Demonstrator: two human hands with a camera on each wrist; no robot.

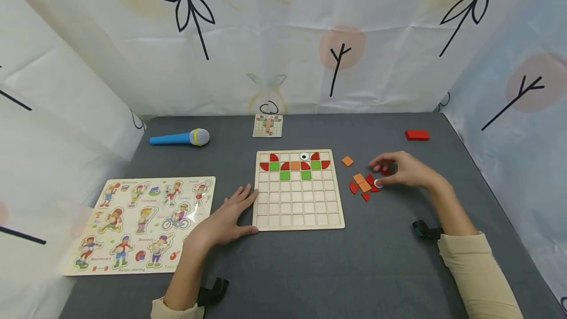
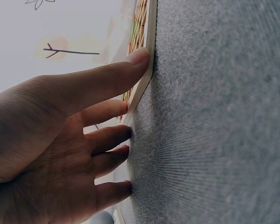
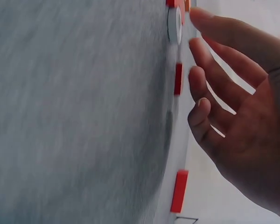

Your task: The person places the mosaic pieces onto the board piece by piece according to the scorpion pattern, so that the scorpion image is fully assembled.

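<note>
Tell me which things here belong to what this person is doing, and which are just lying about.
Seemingly in use:
grid board, touched by the left hand
coloured pieces on its squares
loose pieces near the right hand
small card, perhaps the pattern

Apparently just lying about:
blue microphone
picture board
red block

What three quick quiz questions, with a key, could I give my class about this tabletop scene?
1. Which hand touches the grid board?
2. True or false: in the head view, the blue microphone lies to the right of the red block.
3. How many green squares sit on the grid board?

Key: 1. The left hand. 2. False. 3. Four.
</note>
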